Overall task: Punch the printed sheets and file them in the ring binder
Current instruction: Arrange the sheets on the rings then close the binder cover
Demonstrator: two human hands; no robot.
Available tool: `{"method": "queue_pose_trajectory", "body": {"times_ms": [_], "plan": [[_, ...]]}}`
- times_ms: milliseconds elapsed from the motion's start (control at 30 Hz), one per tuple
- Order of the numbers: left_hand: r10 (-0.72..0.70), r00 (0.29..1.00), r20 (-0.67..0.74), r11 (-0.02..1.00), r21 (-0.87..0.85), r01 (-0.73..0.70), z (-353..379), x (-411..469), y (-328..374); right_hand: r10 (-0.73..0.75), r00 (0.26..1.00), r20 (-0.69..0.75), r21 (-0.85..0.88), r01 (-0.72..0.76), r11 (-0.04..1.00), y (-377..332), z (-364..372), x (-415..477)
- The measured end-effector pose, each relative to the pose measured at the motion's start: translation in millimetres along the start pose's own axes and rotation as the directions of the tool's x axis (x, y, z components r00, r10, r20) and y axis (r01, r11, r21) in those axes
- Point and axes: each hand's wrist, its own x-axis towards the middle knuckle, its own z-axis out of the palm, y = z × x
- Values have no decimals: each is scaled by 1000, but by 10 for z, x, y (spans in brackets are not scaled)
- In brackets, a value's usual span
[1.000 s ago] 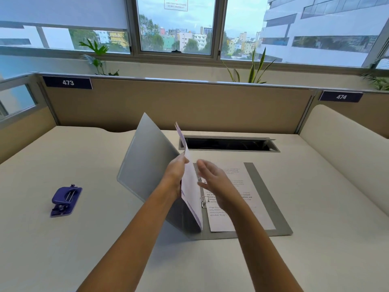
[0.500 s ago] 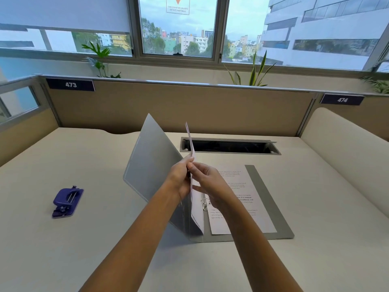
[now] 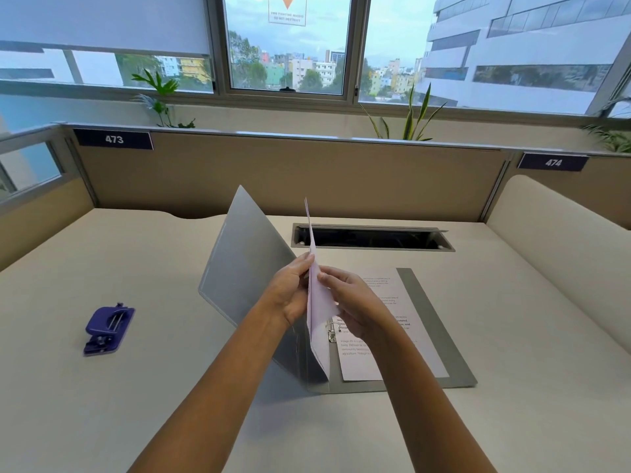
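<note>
**Both hands holding a sheet on edge over the open ring binder**

Head-camera view of a pale desk (image 3: pixel 512 336). Both forearms reach forward from the bottom edge and converge above the grey ring binder (image 3: pixel 440 336), which lies open at the desk's centre. The left hand (image 3: pixel 290 295) has its fingers curled and its fingertips pressed to the left face of a pale sheet (image 3: pixel 316 302); the right hand (image 3: pixel 351 302) pinches the same sheet from the right, thumb near the paper's upper part, remaining fingers loosely bent. The sheet stands nearly on edge, its top corner tilted slightly left, its lower edge down beside the metal rings (image 3: pixel 331 331). Whether its holes sit on the rings cannot be told. The binder's front cover (image 3: pixel 246 261) stands raised at a slant behind the left hand. A printed sheet (image 3: pixel 392 353) lies flat on the back cover, to the right of the rings. A blue hole punch (image 3: pixel 107 329) rests on the desk well to the left, apart from both hands.
</note>
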Motion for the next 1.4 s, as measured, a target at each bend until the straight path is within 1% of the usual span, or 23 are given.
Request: {"method": "queue_pose_trajectory", "body": {"times_ms": [67,133,167,233,267,333,400,500,600,733,800,867,967,1067,1167,1233,1300,1400], "plan": [[4,1000,-1,999,37,-4,5,-16,-1,0,999,-36,-31,-1,1000,6,-31,8],[24,999,-31,988,151,-19,40,-52,6,-16,998,-58,-45,13,999,28,-44,18],[50,996,-73,969,244,-30,63,-69,11,-24,998,-64,-46,22,999,38,-45,18],[153,974,-167,908,414,-71,79,-76,15,-33,997,-76,-38,30,999,60,-52,16],[198,963,-182,882,462,-94,68,-56,11,-33,996,-80,-31,30,999,65,-66,8],[230,958,-173,856,503,-115,32,-29,2,-31,996,-89,-19,29,999,78,-132,-8],[226,957,-181,861,497,-109,4,-48,17,-40,991,-127,-17,38,999,89,-259,-40],[220,954,-203,877,469,-102,-29,-53,51,-49,967,-249,-27,44,999,142,-558,-106],[241,942,-232,879,464,-111,-47,-57,78,-24,930,-366,-62,1,998,282,-918,-135],[256,936,-243,883,453,-124,-52,-81,112,60,880,-471,-121,-131,984,575,-1300,-136],[265,935,-237,883,449,-137,-41,-108,117,98,851,-517,-169,-213,962,741,-1408,-131],[276,930,-242,879,455,-143,-37,-114,120,105,818,-565,-234,-281,931,887,-1472,-118],[266,931,-248,881,455,-130,-42,-116,126,62,787,-614,-336,-331,882,1006,-1481,-142],[253,936,-247,879,464,-115,-48,-113,127,-14,772,-635,-416,-327,849,1085,-1447,-174],[246,936,-251,881,461,-108,-48,-112,124,-78,708,-702,-428,-333,840,1113,-1369,-191],[237,938,-251,885,454,-102,-37,-110,121,-125,684,-719,-470,-347,811,1093,-1310,-186],[236,940,-246,885,455,-103,-16,-120,116,-178,703,-689,-505,-289,813,1015,-1230,-164],[221,943,-248,890,448,-91,-15,-101,100,-210,789,-577,-477,-117,871,727,-978,-136]]}}
